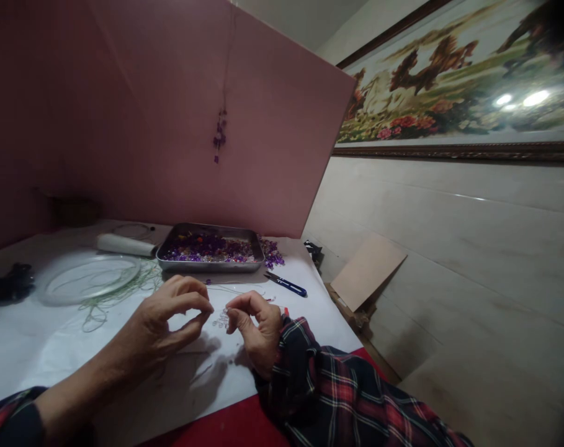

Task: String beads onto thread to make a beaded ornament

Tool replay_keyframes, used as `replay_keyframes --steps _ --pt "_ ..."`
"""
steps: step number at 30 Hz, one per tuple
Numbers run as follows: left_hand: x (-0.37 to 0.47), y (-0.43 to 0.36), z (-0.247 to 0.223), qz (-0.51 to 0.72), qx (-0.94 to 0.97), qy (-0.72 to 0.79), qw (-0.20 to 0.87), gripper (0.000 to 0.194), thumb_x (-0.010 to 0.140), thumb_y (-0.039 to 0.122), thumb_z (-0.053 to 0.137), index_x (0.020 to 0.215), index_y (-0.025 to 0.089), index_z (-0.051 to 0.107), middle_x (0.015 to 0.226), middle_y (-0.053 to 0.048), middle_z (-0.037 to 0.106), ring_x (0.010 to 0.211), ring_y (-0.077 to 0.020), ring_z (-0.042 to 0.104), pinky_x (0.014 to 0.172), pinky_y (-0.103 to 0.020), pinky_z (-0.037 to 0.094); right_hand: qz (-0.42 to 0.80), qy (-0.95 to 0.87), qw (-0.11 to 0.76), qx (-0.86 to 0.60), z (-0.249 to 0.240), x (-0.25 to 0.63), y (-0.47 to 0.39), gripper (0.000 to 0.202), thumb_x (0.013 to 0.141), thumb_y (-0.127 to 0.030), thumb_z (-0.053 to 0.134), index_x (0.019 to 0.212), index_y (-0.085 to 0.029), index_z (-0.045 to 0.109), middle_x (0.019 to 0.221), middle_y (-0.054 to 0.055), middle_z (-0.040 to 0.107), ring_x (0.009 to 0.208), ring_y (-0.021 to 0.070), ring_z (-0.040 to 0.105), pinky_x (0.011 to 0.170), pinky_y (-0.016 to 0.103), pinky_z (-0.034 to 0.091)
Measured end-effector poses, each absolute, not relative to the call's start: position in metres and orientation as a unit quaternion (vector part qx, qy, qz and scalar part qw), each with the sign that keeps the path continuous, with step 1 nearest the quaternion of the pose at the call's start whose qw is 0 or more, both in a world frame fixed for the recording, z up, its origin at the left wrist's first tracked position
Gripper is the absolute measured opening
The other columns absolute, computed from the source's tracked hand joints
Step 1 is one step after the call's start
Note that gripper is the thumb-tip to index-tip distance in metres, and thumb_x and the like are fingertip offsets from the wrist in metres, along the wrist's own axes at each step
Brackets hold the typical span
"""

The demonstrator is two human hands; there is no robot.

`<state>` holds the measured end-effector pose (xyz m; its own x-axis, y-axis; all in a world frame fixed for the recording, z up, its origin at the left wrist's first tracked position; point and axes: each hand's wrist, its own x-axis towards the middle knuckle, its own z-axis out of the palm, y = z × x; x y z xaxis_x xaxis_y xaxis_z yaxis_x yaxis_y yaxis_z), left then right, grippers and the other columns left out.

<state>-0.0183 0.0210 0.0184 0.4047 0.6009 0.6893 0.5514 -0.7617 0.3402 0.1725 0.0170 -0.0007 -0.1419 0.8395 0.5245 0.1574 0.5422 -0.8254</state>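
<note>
Your left hand (177, 316) reaches in over the white desk (323, 323) with the arm bare up to the sleeve, which sits partway up it. The wrist is bent a little, and the thumb and first finger curve round to make a ring, with their tips close together. The tips point at your other hand. The pinch is narrow, but you are too far from it to see if a thin thread is in it, so I cannot tell. Your right hand (262, 329) comes from the other side, with its checked sleeve (328, 379) down to the wrist. Its thumb and first finger are bent and pinched at the clear beads (220, 320), which are small and blurry and sit between your two hands. Both hands are just above the desk, near each other but not touching. Behind them is a metal tray (211, 267) of purple beads (202, 245), and the blue snips (288, 285) lie near its right end.
</note>
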Motion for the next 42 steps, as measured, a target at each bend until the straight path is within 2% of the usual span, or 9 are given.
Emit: replay_keyframes --steps 21,42 --pt "-0.014 0.0198 0.0152 0.427 0.847 0.317 0.007 0.019 0.082 0.007 0.054 0.082 0.024 0.063 0.082 -0.001 0.062 0.08 -0.0175 0.054 0.069 -0.032 0.045 0.313 -0.699 0.545 -0.342 -0.0027 0.1724 0.0168 0.008 0.083 -0.021 0.06 0.08 -0.017 0.066 0.057 -0.002 0.064 0.053 0.012 0.06 0.056 0.023 0.045" --pt "-0.0121 0.0182 0.0131 0.427 0.837 0.341 0.034 0.016 0.084 0.016 0.052 0.076 0.025 0.063 0.078 0.0 0.064 0.075 -0.0173 0.056 0.064 -0.03 0.045 0.312 -0.705 0.542 -0.334 -0.0065 0.1699 0.0172 0.006 0.081 -0.022 0.064 0.081 -0.018 0.068 0.058 -0.002 0.067 0.054 0.0129 0.062 0.056 0.023 0.046"
